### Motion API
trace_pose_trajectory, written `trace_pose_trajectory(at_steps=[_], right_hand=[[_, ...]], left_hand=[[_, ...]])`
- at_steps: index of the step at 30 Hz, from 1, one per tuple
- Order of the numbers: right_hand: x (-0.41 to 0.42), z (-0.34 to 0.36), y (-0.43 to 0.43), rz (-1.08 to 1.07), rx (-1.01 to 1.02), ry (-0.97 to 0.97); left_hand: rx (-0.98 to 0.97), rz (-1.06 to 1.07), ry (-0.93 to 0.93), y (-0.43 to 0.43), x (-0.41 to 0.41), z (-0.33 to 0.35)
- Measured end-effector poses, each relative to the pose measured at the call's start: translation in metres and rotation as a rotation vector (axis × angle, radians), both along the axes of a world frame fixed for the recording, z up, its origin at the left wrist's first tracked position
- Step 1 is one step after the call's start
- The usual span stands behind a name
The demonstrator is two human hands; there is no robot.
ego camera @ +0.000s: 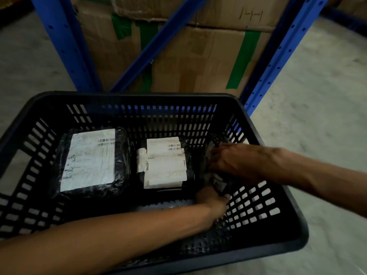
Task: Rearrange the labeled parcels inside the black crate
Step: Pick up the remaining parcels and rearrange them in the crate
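Both hands on a third parcel at the right end of the black crate

The black crate point(127, 100), slotted plastic with a rounded rim, sits on the concrete floor point(317, 80) before a blue steel rack point(65, 44) of taped cardboard boxes point(190, 62). Inside at left lies a large parcel point(91, 161) in glossy, crinkled black wrap with a flat white barcode label; beside it, mid-crate, a smaller parcel point(164, 161) whose label is creased and folded. At the right wall a dark parcel point(218, 181) stands tilted, mostly covered and blurred, its label hard to make out. The left hand point(212, 201) grasps its near lower edge, fingers hidden beneath; the right hand point(236, 161) lies curled over its top, gripping it
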State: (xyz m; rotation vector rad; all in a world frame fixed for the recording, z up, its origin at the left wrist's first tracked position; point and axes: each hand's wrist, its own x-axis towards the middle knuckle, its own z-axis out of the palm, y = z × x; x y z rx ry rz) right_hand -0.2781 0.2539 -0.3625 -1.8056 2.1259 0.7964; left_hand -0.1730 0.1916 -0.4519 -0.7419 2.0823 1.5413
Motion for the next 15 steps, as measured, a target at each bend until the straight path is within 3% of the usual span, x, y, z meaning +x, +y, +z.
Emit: trace_pose_trajectory(at_steps=[4, 6, 10, 15], right_hand=[[-0.005, 0.066, -0.014, -0.310, 0.044, -0.391], [-0.009, 0.102, -0.012, -0.436, -0.056, -0.604], [-0.022, 0.145, -0.005, -0.648, -0.320, -0.983], [-0.032, 0.141, -0.016, -1.008, -0.654, -1.385]], left_hand=[[0.109, 0.003, -0.014, -0.032, 0.031, 0.053], [0.127, 0.000, 0.028, -0.056, 0.051, 0.089], [0.054, 0.162, 0.267, -0.097, 0.078, 0.136], [0.284, 0.364, 0.621, -0.126, 0.076, 0.156]])
